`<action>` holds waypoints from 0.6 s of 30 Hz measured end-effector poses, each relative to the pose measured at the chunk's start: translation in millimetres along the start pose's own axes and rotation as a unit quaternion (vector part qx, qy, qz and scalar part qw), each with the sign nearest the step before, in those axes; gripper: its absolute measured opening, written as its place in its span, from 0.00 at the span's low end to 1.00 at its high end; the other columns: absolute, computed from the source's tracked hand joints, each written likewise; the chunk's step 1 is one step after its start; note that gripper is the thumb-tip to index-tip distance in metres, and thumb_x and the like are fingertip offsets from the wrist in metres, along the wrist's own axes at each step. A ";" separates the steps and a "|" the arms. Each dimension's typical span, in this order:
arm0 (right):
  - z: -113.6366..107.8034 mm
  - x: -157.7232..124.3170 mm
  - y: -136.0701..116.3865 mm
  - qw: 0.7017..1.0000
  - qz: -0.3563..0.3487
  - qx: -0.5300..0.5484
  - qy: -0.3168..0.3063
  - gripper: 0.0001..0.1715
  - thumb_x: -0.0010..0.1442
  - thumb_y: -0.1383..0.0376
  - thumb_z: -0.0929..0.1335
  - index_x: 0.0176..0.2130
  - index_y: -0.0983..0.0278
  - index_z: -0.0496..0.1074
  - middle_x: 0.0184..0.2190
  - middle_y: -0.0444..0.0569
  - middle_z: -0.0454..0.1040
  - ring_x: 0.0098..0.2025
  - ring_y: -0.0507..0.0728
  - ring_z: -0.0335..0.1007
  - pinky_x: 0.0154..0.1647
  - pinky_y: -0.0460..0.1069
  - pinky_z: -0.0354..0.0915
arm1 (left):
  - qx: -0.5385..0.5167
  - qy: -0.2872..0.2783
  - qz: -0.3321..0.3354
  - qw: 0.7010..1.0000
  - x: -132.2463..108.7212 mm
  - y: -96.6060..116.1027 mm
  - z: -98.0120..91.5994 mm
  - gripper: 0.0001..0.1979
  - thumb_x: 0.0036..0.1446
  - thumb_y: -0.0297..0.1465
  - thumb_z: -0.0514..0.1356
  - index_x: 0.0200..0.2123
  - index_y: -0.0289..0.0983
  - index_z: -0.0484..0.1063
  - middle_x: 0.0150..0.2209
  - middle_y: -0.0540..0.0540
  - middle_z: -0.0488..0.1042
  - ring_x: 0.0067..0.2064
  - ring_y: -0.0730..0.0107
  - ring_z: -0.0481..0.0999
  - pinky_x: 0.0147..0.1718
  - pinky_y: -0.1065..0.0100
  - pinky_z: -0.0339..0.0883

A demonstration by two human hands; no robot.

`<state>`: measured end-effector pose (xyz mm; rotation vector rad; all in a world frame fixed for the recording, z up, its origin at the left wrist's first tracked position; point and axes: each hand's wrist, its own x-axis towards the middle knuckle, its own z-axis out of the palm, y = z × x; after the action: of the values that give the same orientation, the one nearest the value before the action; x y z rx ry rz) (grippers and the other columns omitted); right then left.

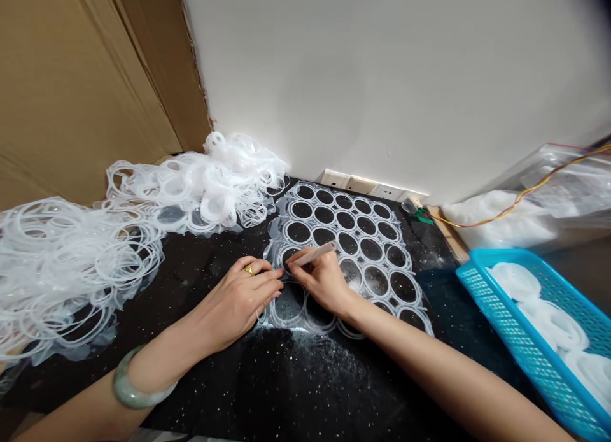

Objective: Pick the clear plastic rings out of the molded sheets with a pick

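Observation:
A translucent plastic sheet (347, 243) with rows of round holes lies flat on the black table (286, 391). My right hand (325, 279) is closed around a thin whitish tool (312, 254), its tip over a ring near the sheet's left edge. Beside it my left hand (245, 295) rests on that left edge, fingers together and bent, fingertips near the same ring. Whether the left fingers pinch the plastic is hidden. A gold ring and a green bangle (138, 381) are on the left hand and wrist.
Heaps of white plastic rings (71, 263) cover the left and back left. A blue basket (520, 340) holding white round pieces stands at the right. Behind are cardboard (81, 79), a wall (372, 79), sockets (361, 185), plastic bags (501, 219) and a yellow wire (518, 200).

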<state>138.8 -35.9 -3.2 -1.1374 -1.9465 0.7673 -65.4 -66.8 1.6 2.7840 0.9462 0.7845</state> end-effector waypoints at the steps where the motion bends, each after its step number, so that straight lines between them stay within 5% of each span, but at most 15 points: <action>1: 0.4 -0.1 0.0 1.000 -0.003 -0.011 -0.002 0.08 0.57 0.71 0.67 0.30 0.63 0.75 0.32 0.49 0.79 0.33 0.56 0.75 0.37 0.50 0.68 | -0.002 -0.001 0.001 1.000 -0.1 -0.3 0.4 0.13 0.67 0.26 0.51 0.44 0.35 0.76 0.47 0.43 0.78 0.49 0.60 0.70 0.52 0.55 0.59; 12: 5.0 -11.0 -7.3 0.976 -0.082 -0.200 0.000 0.11 0.64 0.68 0.63 0.34 0.64 0.75 0.31 0.50 0.75 0.28 0.52 0.68 0.30 0.46 0.61 | 0.042 -0.038 0.042 0.998 0.7 0.0 3.9 0.15 0.64 0.18 0.47 0.44 0.33 0.72 0.42 0.43 0.75 0.46 0.61 0.69 0.57 0.54 0.60; 18: 5.6 -13.1 -6.8 0.934 -0.169 -0.314 -0.007 0.13 0.65 0.68 0.62 0.35 0.65 0.75 0.28 0.49 0.73 0.26 0.52 0.65 0.28 0.47 0.56 | 0.048 -0.055 0.024 0.997 2.0 1.2 3.4 0.13 0.64 0.18 0.48 0.41 0.33 0.71 0.38 0.43 0.74 0.42 0.61 0.68 0.55 0.55 0.61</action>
<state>135.5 -51.3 -4.8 -1.0889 -2.3937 -0.0503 -61.7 -66.3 -0.2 2.9075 0.9235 0.6001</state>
